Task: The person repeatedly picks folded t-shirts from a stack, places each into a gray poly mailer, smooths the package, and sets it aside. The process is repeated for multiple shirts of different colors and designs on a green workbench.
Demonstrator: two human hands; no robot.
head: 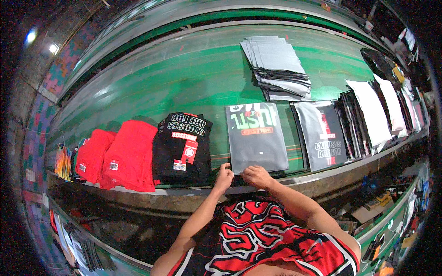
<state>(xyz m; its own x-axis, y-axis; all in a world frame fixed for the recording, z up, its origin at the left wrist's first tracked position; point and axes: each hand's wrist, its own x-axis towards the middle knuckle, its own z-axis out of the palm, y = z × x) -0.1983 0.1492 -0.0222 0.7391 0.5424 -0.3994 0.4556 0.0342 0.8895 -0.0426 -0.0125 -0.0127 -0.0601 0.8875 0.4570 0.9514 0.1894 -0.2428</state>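
Note:
A folded dark T-shirt in a frosted plastic bag (258,148) lies flat on a green-topped table in front of me. Its print shows through the film in white, green and red. At the bag's near left corner, my left hand (224,176) has its fingers curled and pinches the edge. My right hand (257,176) grips the same near edge further right, with the fingertips bent over the film. Left of the bag sits a stack of folded black T-shirts (197,155) with printed lettering and a red hang tag. To its right lies another bagged black shirt (321,138).
Two red garment stacks (129,155) (95,157) sit further left. Behind the bag is a fanned pile of grey plastic bags (276,57). Bagged shirts and white packets (369,110) line the right side. The table's metal edge (207,190) runs before me.

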